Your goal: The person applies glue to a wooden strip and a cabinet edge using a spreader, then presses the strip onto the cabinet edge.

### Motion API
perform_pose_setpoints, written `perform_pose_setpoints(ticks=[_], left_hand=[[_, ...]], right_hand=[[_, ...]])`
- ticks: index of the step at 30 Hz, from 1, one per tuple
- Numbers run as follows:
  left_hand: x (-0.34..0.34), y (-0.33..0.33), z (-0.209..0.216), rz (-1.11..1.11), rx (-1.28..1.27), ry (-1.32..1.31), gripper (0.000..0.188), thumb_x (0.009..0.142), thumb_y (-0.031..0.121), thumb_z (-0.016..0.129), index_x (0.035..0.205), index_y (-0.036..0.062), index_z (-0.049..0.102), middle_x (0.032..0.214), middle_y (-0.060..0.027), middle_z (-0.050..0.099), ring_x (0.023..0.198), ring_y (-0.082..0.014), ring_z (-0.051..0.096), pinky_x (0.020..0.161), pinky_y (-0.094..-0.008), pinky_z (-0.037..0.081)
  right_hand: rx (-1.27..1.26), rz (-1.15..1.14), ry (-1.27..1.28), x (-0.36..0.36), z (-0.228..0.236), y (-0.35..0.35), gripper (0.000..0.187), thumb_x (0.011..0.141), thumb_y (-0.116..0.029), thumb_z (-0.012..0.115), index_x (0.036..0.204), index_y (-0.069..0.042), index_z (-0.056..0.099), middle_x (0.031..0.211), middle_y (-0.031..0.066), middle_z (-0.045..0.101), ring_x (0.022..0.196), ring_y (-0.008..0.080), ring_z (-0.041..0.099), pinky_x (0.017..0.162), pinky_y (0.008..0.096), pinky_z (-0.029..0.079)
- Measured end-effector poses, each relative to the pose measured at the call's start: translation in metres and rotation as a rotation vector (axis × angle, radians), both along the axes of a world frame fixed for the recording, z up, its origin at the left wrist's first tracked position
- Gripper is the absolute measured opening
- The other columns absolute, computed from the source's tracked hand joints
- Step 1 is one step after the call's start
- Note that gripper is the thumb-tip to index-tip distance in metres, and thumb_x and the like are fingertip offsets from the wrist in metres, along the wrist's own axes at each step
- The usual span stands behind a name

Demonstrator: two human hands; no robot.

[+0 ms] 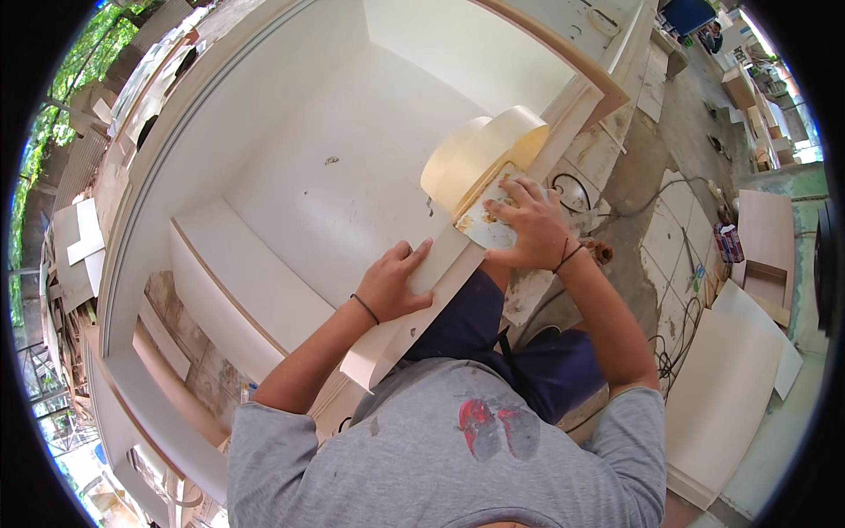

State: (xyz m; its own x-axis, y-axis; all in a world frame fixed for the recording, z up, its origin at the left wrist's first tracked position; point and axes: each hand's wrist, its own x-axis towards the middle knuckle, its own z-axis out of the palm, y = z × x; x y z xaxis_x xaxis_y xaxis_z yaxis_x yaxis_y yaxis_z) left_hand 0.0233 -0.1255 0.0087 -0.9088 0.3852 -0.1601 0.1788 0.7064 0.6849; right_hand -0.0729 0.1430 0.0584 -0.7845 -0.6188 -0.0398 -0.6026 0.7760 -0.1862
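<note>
My left hand [393, 282] lies on a long white board [458, 275] along the near edge of a big white cabinet [317, 150]. Its thumb and index finger are spread apart; the other fingers are partly hidden. My right hand [528, 220] grasps a flat white block [488, 225] with brown stains, fingers over its face and thumb at its near edge. The block rests on the same board, farther along to the right. Directly beyond it, touching or very close, stands a wide cream strip [484, 145] curled into loops.
A lower white panel [255, 264] crosses the cabinet's left part. On the tiled floor at right lie dark cables [678, 339], a black ring-shaped coil [572, 192] and pale boards [731, 387]. More scrap boards [84, 233] are stacked at far left.
</note>
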Motion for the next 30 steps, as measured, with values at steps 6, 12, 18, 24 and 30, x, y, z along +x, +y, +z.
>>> perform_pose_setpoints(ticks=[6, 12, 18, 24, 30], left_hand=[[0.004, 0.001, -0.005, 0.019, 0.02, 0.056, 0.082, 0.069, 0.035, 0.07, 0.142, 0.0059, 0.045, 0.094, -0.015, 0.05, 0.087, -0.0306, 0.056, 0.078, -0.0388, 0.05], [0.003, -0.001, -0.003, 0.002, 0.002, -0.011, 0.087, 0.069, 0.034, 0.072, 0.145, 0.007, 0.04, 0.1, -0.0164, 0.05, 0.09, -0.0317, 0.057, 0.08, -0.0385, 0.05], [0.002, 0.0, -0.006, 0.006, 0.015, 0.014, 0.086, 0.068, 0.032, 0.073, 0.145, 0.0069, 0.041, 0.1, -0.0164, 0.051, 0.09, -0.032, 0.058, 0.081, -0.0385, 0.05], [0.002, 0.0, -0.004, 0.013, 0.027, 0.029, 0.086, 0.069, 0.03, 0.073, 0.145, 0.0054, 0.041, 0.1, -0.0171, 0.051, 0.09, -0.0324, 0.057, 0.082, -0.0388, 0.05], [0.001, -0.001, -0.007, 0.008, 0.062, 0.076, 0.082, 0.07, 0.033, 0.07, 0.141, 0.003, 0.045, 0.095, -0.0152, 0.05, 0.09, -0.0302, 0.056, 0.082, -0.0379, 0.049]], right_hand=[[0.004, 0.011, 0.05, -0.002, -0.001, -0.007, 0.073, 0.061, -0.056, 0.075, 0.122, -0.017, 0.067, 0.137, 0.0143, 0.048, 0.132, 0.0335, 0.039, 0.096, 0.0561, 0.036], [0.039, 0.01, -0.016, -0.003, 0.003, -0.005, 0.073, 0.061, -0.057, 0.071, 0.121, -0.017, 0.066, 0.137, 0.0166, 0.048, 0.133, 0.0349, 0.038, 0.097, 0.0653, 0.032], [0.03, 0.004, -0.042, -0.002, 0.009, -0.005, 0.072, 0.06, -0.057, 0.071, 0.119, -0.015, 0.067, 0.134, 0.0165, 0.049, 0.131, 0.035, 0.039, 0.096, 0.0646, 0.033], [0.071, -0.014, -0.065, 0.003, 0.017, 0.0, 0.07, 0.06, -0.057, 0.072, 0.116, -0.015, 0.069, 0.132, 0.0163, 0.052, 0.13, 0.0335, 0.041, 0.096, 0.0639, 0.033], [0.106, -0.009, -0.051, 0.005, 0.021, 0.001, 0.07, 0.06, -0.057, 0.071, 0.116, -0.015, 0.069, 0.13, 0.0163, 0.053, 0.129, 0.0323, 0.043, 0.095, 0.0633, 0.033]])
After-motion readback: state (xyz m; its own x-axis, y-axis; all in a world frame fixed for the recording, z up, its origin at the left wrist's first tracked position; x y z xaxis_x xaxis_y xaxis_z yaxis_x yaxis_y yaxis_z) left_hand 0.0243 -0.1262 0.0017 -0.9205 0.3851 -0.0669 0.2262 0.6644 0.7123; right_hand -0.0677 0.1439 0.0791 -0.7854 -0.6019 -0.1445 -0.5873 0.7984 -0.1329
